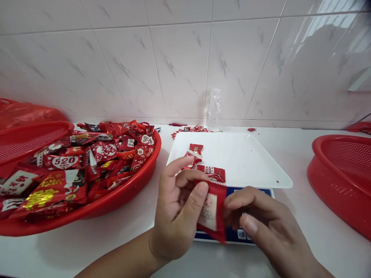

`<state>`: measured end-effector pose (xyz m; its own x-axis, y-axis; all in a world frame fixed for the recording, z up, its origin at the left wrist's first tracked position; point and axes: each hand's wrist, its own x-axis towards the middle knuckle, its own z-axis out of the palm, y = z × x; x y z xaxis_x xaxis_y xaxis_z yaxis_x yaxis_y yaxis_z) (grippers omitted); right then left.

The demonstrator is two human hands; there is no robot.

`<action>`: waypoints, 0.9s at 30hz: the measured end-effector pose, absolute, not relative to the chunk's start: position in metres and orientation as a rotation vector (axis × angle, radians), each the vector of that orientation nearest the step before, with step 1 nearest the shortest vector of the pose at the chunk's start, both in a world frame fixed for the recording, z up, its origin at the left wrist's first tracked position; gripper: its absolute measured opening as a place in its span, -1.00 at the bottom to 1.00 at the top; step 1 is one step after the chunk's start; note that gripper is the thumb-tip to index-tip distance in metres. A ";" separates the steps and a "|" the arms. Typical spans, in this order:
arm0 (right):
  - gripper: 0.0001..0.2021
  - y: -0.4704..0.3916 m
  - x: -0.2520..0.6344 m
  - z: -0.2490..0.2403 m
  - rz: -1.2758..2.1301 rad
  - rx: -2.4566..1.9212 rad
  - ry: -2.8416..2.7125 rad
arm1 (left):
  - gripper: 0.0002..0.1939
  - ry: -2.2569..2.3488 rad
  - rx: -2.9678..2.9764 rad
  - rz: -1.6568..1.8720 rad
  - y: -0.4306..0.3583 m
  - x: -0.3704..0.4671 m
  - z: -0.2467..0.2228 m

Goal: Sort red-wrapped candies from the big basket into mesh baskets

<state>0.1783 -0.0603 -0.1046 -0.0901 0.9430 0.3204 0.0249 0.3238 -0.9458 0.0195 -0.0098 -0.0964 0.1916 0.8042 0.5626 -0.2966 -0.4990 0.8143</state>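
My left hand (178,218) pinches a red snack packet (211,214) with a whitish panel between thumb and fingers. It holds the packet tilted above the front of a scale. Close against the packet's right edge is my right hand (272,222), its fingers curled and the thumb apart from them. Whether its fingertips touch the wrapper I cannot tell. Behind the hands, the scale's white tray (246,154) carries a few red packets (213,172) on its left side. The scale's blue panel (232,234) is partly covered by the hands.
At left, a red basket (145,179) is heaped with red wrapped snacks (106,150). Another red basket (327,177) stands at right. A clear plastic bottle (214,110) is by the tiled wall, near small red wrapped pieces (194,129). A red plastic bag (29,114) lies far left.
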 end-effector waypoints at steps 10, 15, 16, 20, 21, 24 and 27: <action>-0.62 -0.058 0.173 -0.102 1.139 -1.190 -1.393 | -0.48 0.513 1.339 1.071 -0.007 0.022 -0.089; -0.69 -0.057 0.176 -0.105 1.086 -1.092 -1.065 | -0.59 0.499 1.309 0.940 -0.003 0.020 -0.089; -0.70 -0.057 0.176 -0.104 1.088 -1.073 -1.029 | -0.61 0.503 1.299 0.903 -0.002 0.019 -0.090; -0.68 -0.059 0.171 -0.102 1.137 -0.995 -0.952 | -0.65 0.456 1.244 0.878 0.002 0.019 -0.094; -0.68 -0.059 0.171 -0.102 1.159 -0.968 -0.948 | -0.65 0.442 1.234 0.878 0.003 0.019 -0.094; -0.68 -0.059 0.173 -0.104 1.207 -0.918 -0.966 | -0.66 0.438 1.222 0.863 0.004 0.018 -0.095; -0.68 -0.059 0.176 -0.107 1.245 -0.861 -1.036 | -0.68 0.475 1.230 0.848 0.003 0.016 -0.092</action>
<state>0.1758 -0.0585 -0.1067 0.0171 0.9895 0.1433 -0.3211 0.1411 -0.9365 0.0163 0.0034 -0.0922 0.6170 0.7778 0.1196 -0.3037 0.0951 0.9480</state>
